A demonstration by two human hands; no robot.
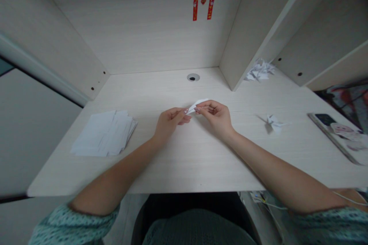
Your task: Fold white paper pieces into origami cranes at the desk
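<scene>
Over desk — left hand, right hand angled inward — both pinching folded paper.

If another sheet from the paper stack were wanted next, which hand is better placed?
Probably the left hand: the paper stack lies to its left, farther from the right hand. Both hold the folded paper.

The pale worktop carries sheets at the frame's left, a paper figure right of centre, a phone at far right and a paper heap upper right.
</scene>
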